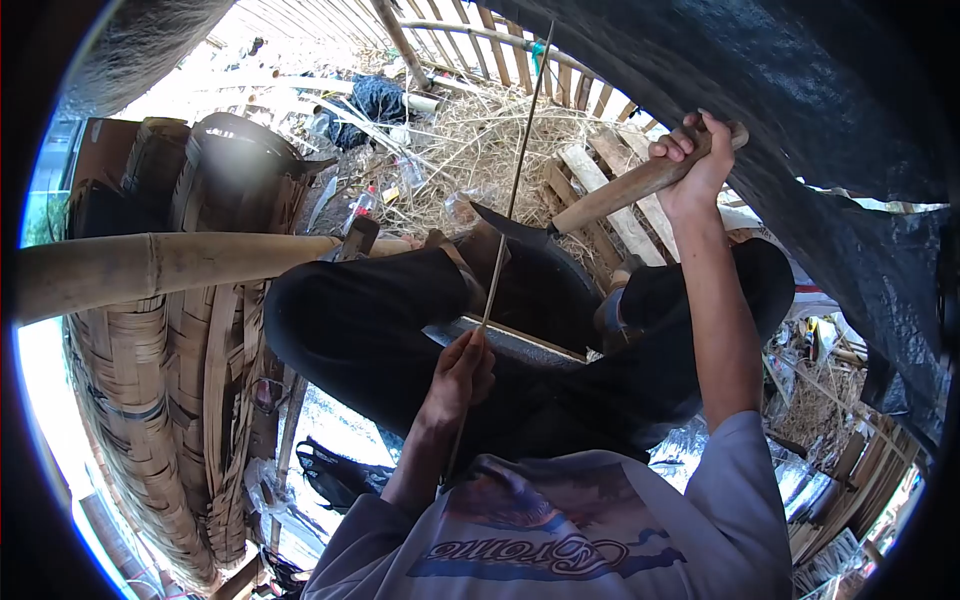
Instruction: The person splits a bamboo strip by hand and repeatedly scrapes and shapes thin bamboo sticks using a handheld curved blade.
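My right hand [693, 165] is wrapped round the thick wooden handle of a knife [640, 188], near the handle's far end. The knife's short dark curved blade points left and crosses a long thin strip [518, 165]. Lower down, my left hand [465, 370] grips that strip between closed fingers, close in front of my shirt. The strip runs up and slightly right from my body, past the blade, towards the fence. Whether the blade's edge touches the strip or only overlaps it in view cannot be made out. Below the blade, a dark round container [545, 290] stands between my legs.
A thick bamboo pole [200, 265] reaches in from the left beside woven bamboo rolls [135, 400]. Dark sheeting [830, 90] hangs at the upper right. Wooden slats [610, 210], dry shavings [470, 130] and black plastic [380, 98] lie ahead, before a slatted fence [500, 50].
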Demonstrator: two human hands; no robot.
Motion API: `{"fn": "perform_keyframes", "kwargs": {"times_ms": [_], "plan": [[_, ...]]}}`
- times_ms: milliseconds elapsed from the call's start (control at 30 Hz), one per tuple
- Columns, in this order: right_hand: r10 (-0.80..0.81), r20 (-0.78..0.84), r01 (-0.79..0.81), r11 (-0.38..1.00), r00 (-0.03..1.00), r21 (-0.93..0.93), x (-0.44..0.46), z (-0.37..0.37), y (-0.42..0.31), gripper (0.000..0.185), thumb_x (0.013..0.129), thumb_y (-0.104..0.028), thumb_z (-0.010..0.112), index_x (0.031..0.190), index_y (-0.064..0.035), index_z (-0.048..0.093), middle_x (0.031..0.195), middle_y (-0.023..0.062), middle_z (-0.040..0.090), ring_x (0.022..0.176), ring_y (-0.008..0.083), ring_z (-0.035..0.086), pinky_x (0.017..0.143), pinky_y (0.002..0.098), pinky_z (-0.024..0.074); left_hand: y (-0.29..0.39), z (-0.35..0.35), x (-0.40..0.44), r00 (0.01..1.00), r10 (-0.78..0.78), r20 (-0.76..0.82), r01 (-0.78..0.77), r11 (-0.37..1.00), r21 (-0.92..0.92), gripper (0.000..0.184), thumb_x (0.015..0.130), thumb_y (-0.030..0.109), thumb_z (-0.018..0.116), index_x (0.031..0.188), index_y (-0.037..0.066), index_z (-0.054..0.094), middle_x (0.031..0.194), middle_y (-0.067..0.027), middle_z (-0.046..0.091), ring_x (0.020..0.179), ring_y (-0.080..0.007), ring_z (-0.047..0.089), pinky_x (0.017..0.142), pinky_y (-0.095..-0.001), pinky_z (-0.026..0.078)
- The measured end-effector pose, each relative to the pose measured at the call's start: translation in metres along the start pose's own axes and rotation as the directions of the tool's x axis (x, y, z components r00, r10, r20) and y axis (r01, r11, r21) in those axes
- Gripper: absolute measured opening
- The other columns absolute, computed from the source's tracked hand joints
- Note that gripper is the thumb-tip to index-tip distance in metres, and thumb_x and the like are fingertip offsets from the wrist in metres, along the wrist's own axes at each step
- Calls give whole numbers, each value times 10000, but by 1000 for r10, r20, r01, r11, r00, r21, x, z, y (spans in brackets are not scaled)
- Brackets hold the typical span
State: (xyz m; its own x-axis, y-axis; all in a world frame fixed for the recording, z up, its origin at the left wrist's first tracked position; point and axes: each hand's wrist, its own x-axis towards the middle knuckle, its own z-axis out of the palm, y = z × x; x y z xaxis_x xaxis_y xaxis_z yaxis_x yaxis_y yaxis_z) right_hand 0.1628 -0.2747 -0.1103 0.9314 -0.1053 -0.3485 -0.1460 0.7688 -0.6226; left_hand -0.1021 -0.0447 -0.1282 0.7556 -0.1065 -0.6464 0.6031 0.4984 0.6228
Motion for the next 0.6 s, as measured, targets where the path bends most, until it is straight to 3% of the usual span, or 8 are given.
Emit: {"fn": "perform_keyframes", "kwargs": {"times_ms": [133,267,433,600], "plan": [[183,-22,-183,983,983,-4,-14,-6,13,225,806,-298,579,773,-104,470,543,-38,324,478,84,357,533,252,374,-2,1,-1,1000,-10,3,10,1000,-13,240,1000,317,384,850,137,440,547,73,292,382,-15,227,331,-186,172],[90,-34,-89,996,995,21,-2,-2,10,240,795,-297,603,790,-105,459,543,-49,309,477,81,350,530,239,369,-1,1,0,1000,6,9,-6,1000,-13,235,999,302,397,833,138,423,556,79,298,390,-17,230,345,-198,182],[203,-41,-205,977,978,-56,-20,-6,24,230,811,-301,580,804,-106,459,539,-48,309,469,74,352,519,238,367,-3,-1,1,1000,-8,4,8,999,-35,239,999,311,393,845,133,435,550,81,298,379,-15,233,339,-193,179],[140,-21,-141,990,990,-24,-7,-2,17,219,820,-296,568,802,-107,460,527,-45,306,465,81,356,520,250,376,-3,-2,3,1000,-2,4,2,1000,-26,235,1000,311,392,847,139,440,549,84,296,381,-10,236,337,-188,173]]}}
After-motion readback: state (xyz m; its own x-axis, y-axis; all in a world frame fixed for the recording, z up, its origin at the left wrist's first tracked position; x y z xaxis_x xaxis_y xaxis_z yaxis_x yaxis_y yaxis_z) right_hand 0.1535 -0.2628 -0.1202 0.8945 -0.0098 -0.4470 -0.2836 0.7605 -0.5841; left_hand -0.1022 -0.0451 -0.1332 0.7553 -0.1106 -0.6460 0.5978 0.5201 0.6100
